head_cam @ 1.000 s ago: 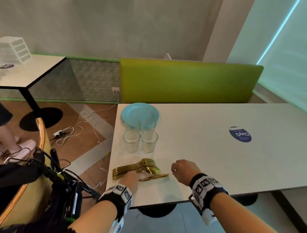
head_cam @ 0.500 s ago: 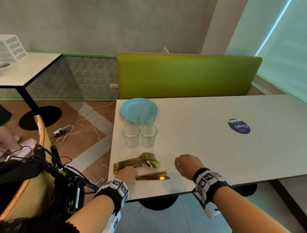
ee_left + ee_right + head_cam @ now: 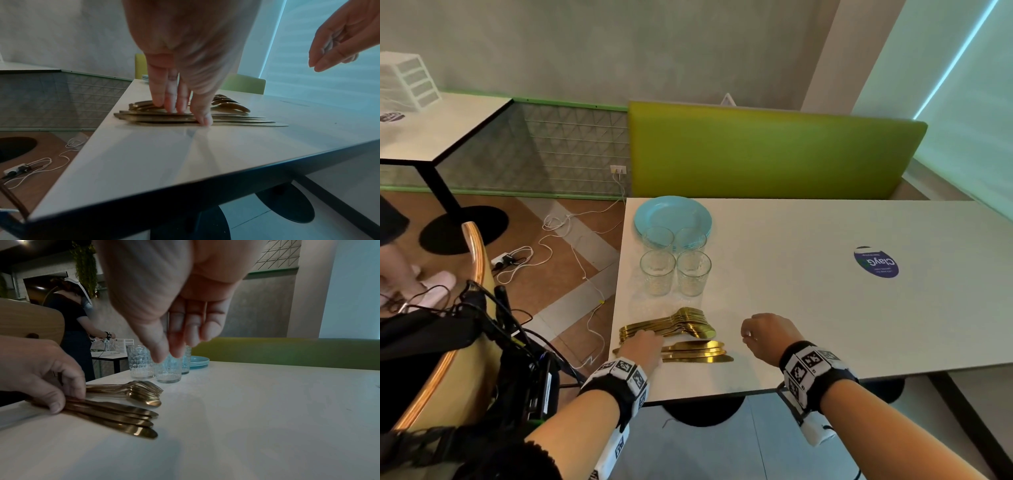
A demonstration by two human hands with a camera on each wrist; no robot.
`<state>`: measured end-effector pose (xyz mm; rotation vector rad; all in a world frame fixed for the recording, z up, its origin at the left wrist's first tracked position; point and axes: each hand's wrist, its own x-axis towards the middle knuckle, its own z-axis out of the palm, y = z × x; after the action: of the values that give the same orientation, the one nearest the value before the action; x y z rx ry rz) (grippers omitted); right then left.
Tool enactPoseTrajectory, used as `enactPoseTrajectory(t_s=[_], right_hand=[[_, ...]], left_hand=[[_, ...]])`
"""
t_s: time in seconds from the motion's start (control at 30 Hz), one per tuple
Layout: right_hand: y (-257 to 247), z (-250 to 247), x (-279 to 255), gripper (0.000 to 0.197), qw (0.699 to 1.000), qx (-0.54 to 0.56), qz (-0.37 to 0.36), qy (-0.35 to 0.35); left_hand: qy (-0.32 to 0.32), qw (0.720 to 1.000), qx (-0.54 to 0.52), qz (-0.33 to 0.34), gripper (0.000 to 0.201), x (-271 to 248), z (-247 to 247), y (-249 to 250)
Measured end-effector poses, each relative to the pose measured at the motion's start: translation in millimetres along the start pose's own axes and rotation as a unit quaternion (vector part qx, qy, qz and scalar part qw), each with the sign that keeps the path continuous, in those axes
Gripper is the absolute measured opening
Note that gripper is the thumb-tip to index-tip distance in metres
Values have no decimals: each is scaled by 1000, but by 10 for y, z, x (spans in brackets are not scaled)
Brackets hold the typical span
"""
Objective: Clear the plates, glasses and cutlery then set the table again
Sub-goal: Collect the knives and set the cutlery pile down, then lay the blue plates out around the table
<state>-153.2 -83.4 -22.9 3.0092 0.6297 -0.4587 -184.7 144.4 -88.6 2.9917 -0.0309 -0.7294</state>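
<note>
Here my left hand [image 3: 642, 347] presses flat, fingers straight, on gold knives [image 3: 698, 352] lying crosswise on the bench [image 3: 808, 308], blades pointing right. My right hand [image 3: 767, 334] hovers relaxed, empty. Glasses [image 3: 674, 270] stand empty.

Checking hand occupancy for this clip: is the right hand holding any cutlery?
No: in the right wrist view the right hand hangs above the table with loosely curled fingers and nothing in them, clear of the gold knives.
</note>
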Motion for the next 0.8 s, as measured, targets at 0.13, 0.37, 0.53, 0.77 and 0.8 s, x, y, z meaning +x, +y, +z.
enactPoseTrajectory(t_s=[0.13,0.37,0.53,0.77,0.8], right_hand=[[-48,-35,4,29,1000,-3,1,0],[-54,-249,79,29,1000,-7,12,24],[-68,-499,226,25,997,31,42,62],[127,-766,571,18,984,125,88,96],[183,-807,661,17,981,136,96,99]], left_hand=[[17,1000,0,-8,35,-19,14,-22],[71,997,-26,34,36,31,-261,-1],[209,971,-84,77,30,59,-745,39],[323,921,-203,80,28,323,-1634,31],[319,921,-214,68,29,399,-1760,-11]])
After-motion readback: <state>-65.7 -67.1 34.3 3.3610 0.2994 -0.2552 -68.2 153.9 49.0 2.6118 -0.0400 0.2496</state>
